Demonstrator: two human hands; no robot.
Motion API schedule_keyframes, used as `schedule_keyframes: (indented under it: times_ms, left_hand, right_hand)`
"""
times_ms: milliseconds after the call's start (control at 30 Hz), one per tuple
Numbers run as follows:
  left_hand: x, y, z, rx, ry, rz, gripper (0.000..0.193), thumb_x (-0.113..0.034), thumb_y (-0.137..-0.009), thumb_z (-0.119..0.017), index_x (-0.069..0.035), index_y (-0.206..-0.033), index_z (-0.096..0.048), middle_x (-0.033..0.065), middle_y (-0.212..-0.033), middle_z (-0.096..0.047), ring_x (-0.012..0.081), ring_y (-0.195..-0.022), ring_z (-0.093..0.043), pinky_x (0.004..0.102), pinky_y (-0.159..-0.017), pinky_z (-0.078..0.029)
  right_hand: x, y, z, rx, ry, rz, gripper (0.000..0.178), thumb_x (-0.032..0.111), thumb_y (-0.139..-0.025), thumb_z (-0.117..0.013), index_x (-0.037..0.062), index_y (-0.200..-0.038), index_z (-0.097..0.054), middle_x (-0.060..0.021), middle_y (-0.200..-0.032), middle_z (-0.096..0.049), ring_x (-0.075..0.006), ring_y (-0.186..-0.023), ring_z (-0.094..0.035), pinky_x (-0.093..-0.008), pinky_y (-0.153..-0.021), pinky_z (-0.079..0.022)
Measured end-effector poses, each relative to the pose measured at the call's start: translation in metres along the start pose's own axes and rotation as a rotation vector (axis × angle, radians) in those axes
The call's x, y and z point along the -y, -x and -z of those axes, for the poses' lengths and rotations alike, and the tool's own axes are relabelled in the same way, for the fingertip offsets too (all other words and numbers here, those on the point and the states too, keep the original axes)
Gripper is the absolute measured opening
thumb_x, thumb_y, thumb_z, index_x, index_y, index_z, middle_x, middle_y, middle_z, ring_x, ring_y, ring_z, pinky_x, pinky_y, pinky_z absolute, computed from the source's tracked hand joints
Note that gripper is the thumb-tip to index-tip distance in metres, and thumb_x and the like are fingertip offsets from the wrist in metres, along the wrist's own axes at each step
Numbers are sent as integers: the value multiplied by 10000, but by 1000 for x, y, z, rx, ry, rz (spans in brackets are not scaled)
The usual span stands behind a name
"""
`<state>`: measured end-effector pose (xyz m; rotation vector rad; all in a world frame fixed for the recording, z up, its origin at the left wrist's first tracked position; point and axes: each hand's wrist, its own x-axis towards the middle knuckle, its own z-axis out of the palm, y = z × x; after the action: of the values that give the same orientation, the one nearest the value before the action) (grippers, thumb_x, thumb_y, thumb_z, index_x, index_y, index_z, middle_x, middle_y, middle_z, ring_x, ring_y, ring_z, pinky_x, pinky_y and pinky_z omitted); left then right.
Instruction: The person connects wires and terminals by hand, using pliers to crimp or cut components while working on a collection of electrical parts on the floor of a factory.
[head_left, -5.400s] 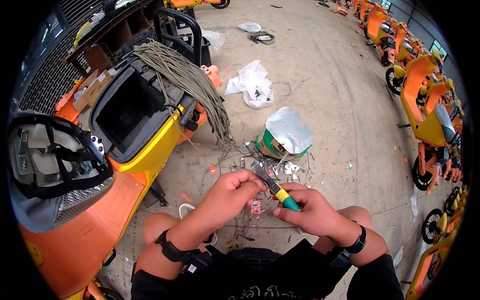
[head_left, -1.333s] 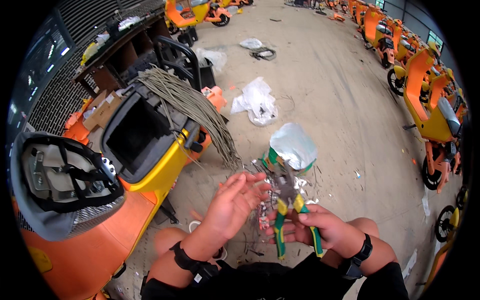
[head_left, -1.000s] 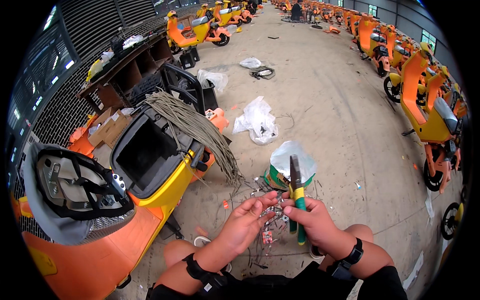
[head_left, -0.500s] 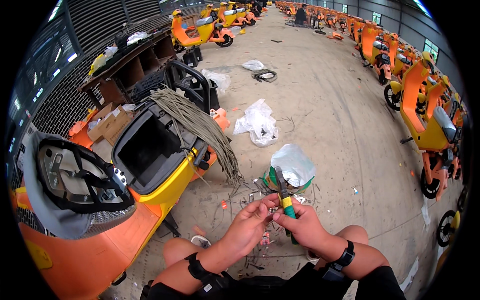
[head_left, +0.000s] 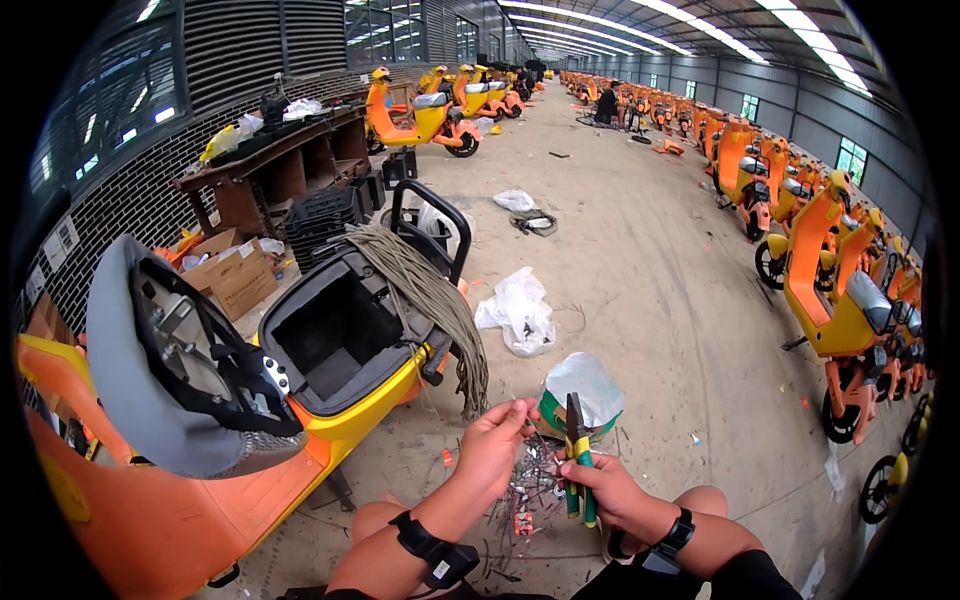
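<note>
My right hand (head_left: 612, 487) grips a pair of pliers (head_left: 577, 447) with green and yellow handles. Their dark jaws point up and away from me, and the two handles stand a little apart. To the left, my left hand (head_left: 494, 446) pinches thumb and forefinger together; whatever is between them is too small to make out. Just beyond the pliers a green and white bag (head_left: 584, 385) stands open-topped on the floor. Below and between my hands, cut wire scraps (head_left: 535, 470) and small bits lie scattered on the concrete.
At my left stands an orange and yellow scooter with its seat (head_left: 160, 370) tipped up, its storage box (head_left: 340, 345) uncovered and a bundle of cords (head_left: 425, 300) draped over it. A plastic bag (head_left: 520, 312) lies ahead. Rows of scooters (head_left: 835, 290) line the right.
My hands have moved apart, the left one leftward. The pliers' handles have spread, showing both grips. The view has tilted upward, so more of the hall shows.
</note>
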<state>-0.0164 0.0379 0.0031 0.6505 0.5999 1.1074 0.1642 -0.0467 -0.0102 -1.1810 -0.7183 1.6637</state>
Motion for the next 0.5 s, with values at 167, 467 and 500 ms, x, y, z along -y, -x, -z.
schedule_keyframes:
  times_ms: [167,467,500]
  left_hand:
    - [-10,15,1,-101,-113,-8,247,-187,-934,-673,10,-1083,-671,64,-997,-670,129,-885,-576,278,-827,-475]
    - [-43,56,12,-91,-108,-143,257,-221,-945,-663,21,-1030,-654,83,-981,-686,130,-885,-624,274,-840,-497]
    - [-47,61,13,-94,-86,-199,297,-259,-951,-661,25,-1038,-652,83,-971,-685,120,-846,-632,271,-803,-511]
  right_hand:
    - [-20,-7,-5,73,-21,-71,244,148,-922,-670,15,-1124,-634,-25,-933,-648,-117,-848,-601,-266,-772,-488]
    - [-63,-20,-21,120,-161,-155,265,203,-940,-637,17,-1128,-620,-71,-974,-661,-186,-903,-640,-323,-832,-517]
    - [-78,-26,-15,50,-86,-147,263,199,-933,-644,18,-1123,-629,-67,-966,-662,-171,-891,-635,-306,-820,-511]
